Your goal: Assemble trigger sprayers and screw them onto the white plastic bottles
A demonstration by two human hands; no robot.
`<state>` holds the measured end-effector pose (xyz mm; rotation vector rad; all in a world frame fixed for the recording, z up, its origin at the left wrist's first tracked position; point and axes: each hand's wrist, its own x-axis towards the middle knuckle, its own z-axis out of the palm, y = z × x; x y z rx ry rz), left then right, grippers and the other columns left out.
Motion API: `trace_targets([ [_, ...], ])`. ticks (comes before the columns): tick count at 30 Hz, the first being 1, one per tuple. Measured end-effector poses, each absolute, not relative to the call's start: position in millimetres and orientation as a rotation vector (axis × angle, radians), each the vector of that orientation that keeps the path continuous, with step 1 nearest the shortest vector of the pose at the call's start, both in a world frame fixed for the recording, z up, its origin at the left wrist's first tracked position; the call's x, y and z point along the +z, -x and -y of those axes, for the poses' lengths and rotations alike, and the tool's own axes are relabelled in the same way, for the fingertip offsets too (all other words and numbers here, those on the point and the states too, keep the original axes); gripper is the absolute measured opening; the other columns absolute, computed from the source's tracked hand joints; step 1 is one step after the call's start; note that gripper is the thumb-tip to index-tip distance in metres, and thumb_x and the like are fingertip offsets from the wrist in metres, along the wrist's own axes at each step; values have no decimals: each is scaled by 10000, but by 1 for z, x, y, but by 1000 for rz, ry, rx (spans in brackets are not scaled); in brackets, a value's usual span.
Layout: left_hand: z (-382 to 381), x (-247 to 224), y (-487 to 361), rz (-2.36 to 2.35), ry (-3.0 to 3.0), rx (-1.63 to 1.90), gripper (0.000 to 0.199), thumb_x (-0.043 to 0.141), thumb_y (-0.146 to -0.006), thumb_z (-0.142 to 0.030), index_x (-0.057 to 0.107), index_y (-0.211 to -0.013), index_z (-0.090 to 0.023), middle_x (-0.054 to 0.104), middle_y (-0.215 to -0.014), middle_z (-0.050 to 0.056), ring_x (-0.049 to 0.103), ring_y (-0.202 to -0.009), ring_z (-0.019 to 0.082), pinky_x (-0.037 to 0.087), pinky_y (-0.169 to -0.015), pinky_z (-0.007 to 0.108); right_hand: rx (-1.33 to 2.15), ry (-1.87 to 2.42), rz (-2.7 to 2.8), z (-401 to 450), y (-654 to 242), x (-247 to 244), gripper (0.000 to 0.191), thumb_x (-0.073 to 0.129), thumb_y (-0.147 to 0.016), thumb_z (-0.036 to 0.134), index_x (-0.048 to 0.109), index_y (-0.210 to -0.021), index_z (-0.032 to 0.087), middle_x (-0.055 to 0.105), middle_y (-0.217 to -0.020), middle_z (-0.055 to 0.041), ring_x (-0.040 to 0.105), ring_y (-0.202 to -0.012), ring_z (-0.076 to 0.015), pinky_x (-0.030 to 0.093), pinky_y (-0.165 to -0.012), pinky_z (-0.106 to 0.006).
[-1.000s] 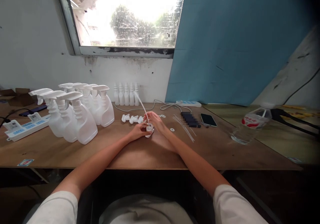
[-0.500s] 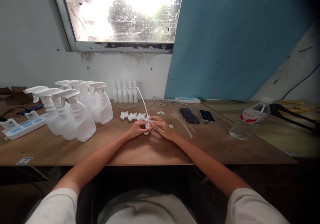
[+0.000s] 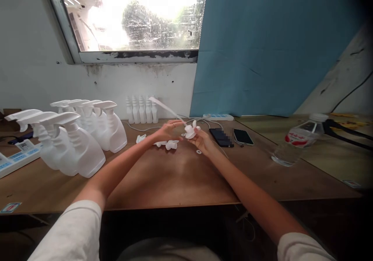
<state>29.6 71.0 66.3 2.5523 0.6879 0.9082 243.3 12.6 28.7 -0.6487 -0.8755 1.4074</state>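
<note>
My right hand (image 3: 202, 140) holds a white trigger spray head (image 3: 190, 131) above the table, pinched in its fingers. From the head a long thin dip tube (image 3: 166, 107) slants up to the left. My left hand (image 3: 170, 130) is just left of the head, fingers stretched out and holding nothing. Below it, more white spray heads (image 3: 171, 144) lie on the table; my left forearm partly covers them. A small white washer ring (image 3: 198, 152) lies under my right hand.
Assembled spray bottles (image 3: 87, 152) crowd the left side, beside a power strip (image 3: 20, 160). Several small white bottles (image 3: 141, 110) stand by the wall. To the right are a blurred dark object (image 3: 221, 137), a phone (image 3: 243, 137) and a large clear water bottle (image 3: 297, 140).
Both hands have lifted and moved forward; the right one has carried the spray head up and right. My left hand has come away from the head and opened. The view has shifted slightly.
</note>
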Motion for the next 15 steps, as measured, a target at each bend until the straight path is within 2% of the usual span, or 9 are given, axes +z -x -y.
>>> trace_targets([
  [1, -92, 75, -27, -782, -2653, 842, 737, 796, -691, -296, 527, -1375, -237, 477, -1449, 111, 415, -1338, 328, 331, -1113, 440, 1376, 659, 793, -18, -252, 30, 215, 777, -718, 305, 656, -861, 199, 729, -834, -27, 678, -698, -165, 580, -600, -290],
  [4, -157, 98, -16, -1336, -2657, 842, 714, 717, -746, -155, 470, -1414, -214, 346, -1528, 136, 413, -1344, 346, 360, -1094, 469, 1318, 675, 629, -31, -279, 27, 157, 734, -743, 288, 645, -849, 215, 724, -838, -19, 663, -676, -153, 563, -561, -270],
  [7, -211, 117, -8, -1791, -2500, 891, 724, 660, -796, -139, 391, -1462, -235, 126, -1598, 166, 431, -1317, 382, 410, -1033, 508, 1316, 718, 581, -36, -299, 21, 171, 707, -740, 295, 636, -876, 219, 718, -830, -13, 635, -622, -145, 536, -517, -266],
  [9, -236, 128, -8, -1961, -2455, 859, 729, 631, -818, -145, 353, -1479, -274, 33, -1609, 168, 464, -1275, 400, 432, -987, 533, 1332, 748, 596, -36, -305, 18, 200, 696, -732, 316, 631, -893, 217, 712, -817, -15, 619, -595, -148, 516, -497, -271],
  [11, -252, 136, -11, -2057, -2404, 796, 722, 615, -824, -150, 344, -1481, -280, 63, -1597, 190, 514, -1214, 399, 447, -951, 535, 1345, 761, 634, -36, -307, 18, 224, 692, -723, 332, 624, -900, 212, 707, -813, -21, 609, -581, -152, 502, -493, -278],
  [15, -264, 138, -19, -2075, -2352, 779, 647, 596, -820, -169, 402, -1436, -216, 330, -1463, 214, 561, -1148, 366, 455, -943, 504, 1347, 773, 702, -31, -305, 23, 241, 708, -706, 344, 604, -867, 199, 697, -796, -29, 590, -556, -153, 472, -481, -284],
])
